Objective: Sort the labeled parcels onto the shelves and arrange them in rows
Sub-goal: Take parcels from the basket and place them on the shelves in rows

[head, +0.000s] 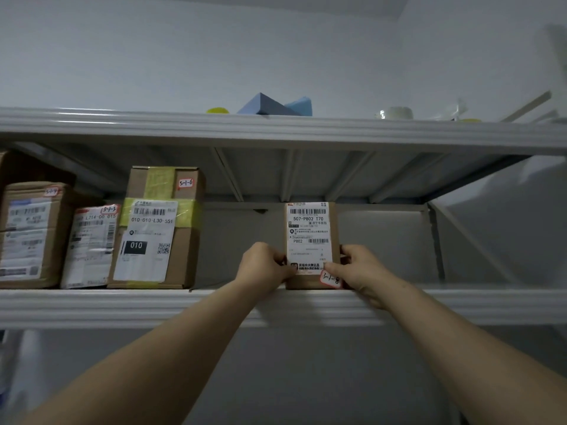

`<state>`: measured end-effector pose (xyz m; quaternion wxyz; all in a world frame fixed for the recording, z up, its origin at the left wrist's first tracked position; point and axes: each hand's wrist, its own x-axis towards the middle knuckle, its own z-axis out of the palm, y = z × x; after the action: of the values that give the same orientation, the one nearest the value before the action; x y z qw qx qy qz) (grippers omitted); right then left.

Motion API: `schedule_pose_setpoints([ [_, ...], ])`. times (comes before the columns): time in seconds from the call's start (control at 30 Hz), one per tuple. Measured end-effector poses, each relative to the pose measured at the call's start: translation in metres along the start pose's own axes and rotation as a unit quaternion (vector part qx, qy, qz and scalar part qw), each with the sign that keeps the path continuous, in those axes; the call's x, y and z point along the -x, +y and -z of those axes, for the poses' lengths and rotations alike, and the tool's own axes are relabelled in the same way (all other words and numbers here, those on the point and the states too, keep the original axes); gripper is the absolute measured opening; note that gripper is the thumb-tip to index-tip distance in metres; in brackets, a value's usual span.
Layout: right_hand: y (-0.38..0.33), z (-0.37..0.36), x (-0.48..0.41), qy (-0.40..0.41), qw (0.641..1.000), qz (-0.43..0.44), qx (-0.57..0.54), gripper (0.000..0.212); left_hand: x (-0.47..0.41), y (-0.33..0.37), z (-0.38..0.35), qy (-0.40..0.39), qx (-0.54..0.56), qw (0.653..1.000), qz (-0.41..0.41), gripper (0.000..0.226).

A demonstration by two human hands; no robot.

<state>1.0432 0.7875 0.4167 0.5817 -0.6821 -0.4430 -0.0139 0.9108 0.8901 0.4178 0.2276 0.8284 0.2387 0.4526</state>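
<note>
A small brown parcel [310, 231] with a white shipping label and a red-edged tag marked 3-1-8 stands upright on the grey metal shelf [122, 305]. My left hand [264, 266] grips its lower left edge, and my right hand [359, 269] grips its lower right edge. A gap separates it from three labeled parcels standing in a row to the left: a tall taped box [159, 228] tagged 3-1-6, a white-wrapped one [90, 246] tagged 3-1-5, and a brown box [30, 234] at the far left.
The shelf stretches bare to the right of the held parcel up to a diagonal brace [435, 240]. On the top shelf [306, 130] sit blue shapes [270, 105], a yellow item and a white roll [395, 113]. A white wall is behind.
</note>
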Motion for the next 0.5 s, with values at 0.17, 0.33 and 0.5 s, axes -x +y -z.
schedule_pose_setpoints([
  [0.17,-0.002,-0.001,0.004,0.022,1.000,-0.014,0.014,0.048,0.009,0.006,-0.002,0.017,-0.013,0.999,0.030,0.023],
  [0.33,0.008,0.007,0.032,0.141,0.990,-0.004,0.029,0.077,0.032,0.016,0.003,0.077,-0.045,0.996,0.012,0.035],
  [0.5,0.001,0.036,0.100,0.224,0.970,-0.040,0.081,0.063,0.071,0.027,0.009,0.065,0.009,0.994,-0.087,0.050],
])
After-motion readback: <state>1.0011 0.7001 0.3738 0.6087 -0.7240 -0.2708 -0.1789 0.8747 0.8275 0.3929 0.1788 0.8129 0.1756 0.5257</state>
